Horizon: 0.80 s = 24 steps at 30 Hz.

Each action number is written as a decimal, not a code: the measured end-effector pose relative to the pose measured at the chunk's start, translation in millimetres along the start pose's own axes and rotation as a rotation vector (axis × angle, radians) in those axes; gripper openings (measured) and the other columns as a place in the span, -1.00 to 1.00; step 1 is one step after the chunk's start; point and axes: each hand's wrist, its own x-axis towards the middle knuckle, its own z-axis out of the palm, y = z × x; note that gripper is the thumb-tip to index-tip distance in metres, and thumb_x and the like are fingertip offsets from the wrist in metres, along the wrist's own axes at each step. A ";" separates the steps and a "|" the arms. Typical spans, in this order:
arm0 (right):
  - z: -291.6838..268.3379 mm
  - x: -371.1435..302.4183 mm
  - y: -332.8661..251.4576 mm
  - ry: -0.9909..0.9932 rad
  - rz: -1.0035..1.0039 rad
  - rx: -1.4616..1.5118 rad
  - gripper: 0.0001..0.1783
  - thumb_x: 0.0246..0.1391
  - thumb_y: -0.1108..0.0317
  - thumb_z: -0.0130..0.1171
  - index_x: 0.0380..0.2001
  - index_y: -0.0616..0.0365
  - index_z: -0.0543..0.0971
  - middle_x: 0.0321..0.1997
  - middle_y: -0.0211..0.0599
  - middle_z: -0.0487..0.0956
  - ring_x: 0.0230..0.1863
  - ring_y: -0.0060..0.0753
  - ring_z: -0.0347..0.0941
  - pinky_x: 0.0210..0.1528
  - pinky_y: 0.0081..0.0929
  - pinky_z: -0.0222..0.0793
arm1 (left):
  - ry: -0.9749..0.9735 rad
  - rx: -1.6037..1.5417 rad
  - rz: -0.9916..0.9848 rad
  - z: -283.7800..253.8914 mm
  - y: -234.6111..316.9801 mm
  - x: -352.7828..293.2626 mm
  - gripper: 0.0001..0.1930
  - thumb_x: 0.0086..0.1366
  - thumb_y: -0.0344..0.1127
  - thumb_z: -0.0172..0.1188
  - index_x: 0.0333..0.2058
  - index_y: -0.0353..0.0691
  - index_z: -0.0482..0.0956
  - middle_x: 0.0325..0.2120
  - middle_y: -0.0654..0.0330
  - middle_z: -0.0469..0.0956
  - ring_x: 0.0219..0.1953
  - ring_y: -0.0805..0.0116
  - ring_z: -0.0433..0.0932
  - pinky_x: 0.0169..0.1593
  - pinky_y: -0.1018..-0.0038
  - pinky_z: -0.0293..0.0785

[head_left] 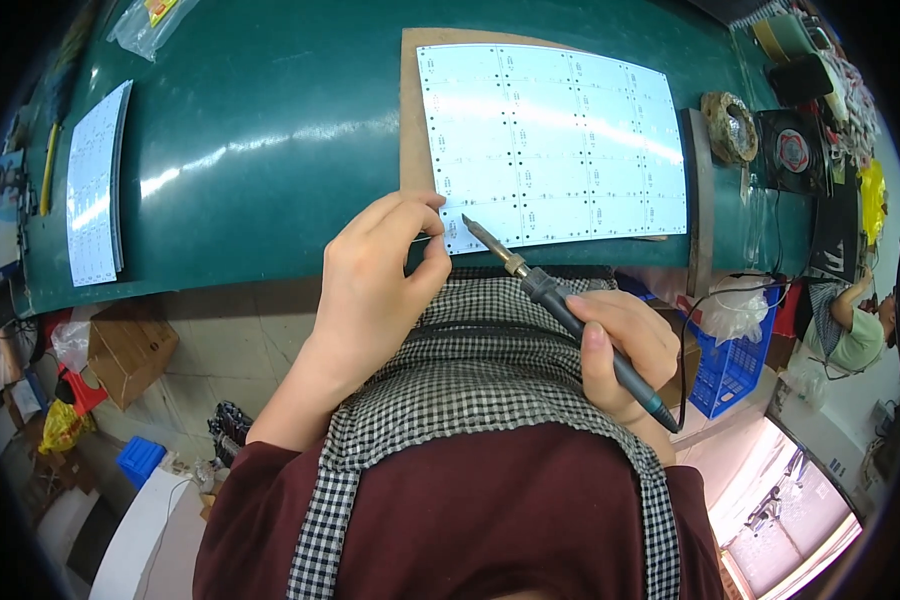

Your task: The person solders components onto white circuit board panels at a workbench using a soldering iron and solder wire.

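Observation:
My right hand [625, 345] is wrapped round the dark handle of a soldering iron [550, 293], gripped like a pen. Its tip points up and left, over the lower left corner of a white circuit board panel [560, 150]. Small printed marks and dark holes repeat in rows across the panel. At that same corner, my left hand [380, 260] is closed in a pinch, thumb and forefinger curled round a thin wire, only a bit of which shows. Whether the iron's tip touches the panel I cannot tell. Under the panel lies a brown board [415, 120].
The green table [260, 120] carries a stack of white panels [97, 190] at left. To the right stand a dark metal bar [698, 200], a wound roll [728, 128] and a black fan box [792, 150]. A blue crate [727, 370] stands below. Another person [855, 330] is at far right.

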 end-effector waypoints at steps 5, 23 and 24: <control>3.7 -1.3 3.9 0.022 -0.034 0.019 -0.85 -0.12 0.52 0.15 -0.40 0.29 0.60 -0.49 -0.17 0.60 -0.53 -0.30 0.56 -0.48 -0.50 0.49 | -0.036 -0.009 -0.087 0.0 4.1 1.0 -0.86 0.00 -0.57 0.20 -0.46 -0.31 0.42 -0.28 0.07 0.58 -0.37 0.15 0.57 -0.39 0.40 0.47; 0.0 -9.6 -1.9 -0.049 -0.004 0.001 -0.84 -0.13 0.52 0.16 -0.39 0.26 0.61 -0.46 -0.17 0.61 -0.51 -0.29 0.57 -0.47 -0.50 0.50 | 0.005 0.072 0.030 3.0 3.8 -6.7 -0.90 -0.01 -0.58 0.20 -0.45 -0.35 0.51 -0.25 0.06 0.55 -0.27 0.11 0.57 -0.25 0.36 0.52; 0.6 -10.4 -0.7 -0.013 -0.015 0.009 -0.84 -0.12 0.52 0.16 -0.39 0.27 0.61 -0.46 -0.17 0.61 -0.51 -0.28 0.57 -0.47 -0.49 0.50 | -0.009 0.041 -0.005 1.5 4.4 -5.9 -0.90 -0.01 -0.57 0.21 -0.46 -0.34 0.52 -0.24 0.08 0.56 -0.33 0.17 0.56 -0.30 0.40 0.51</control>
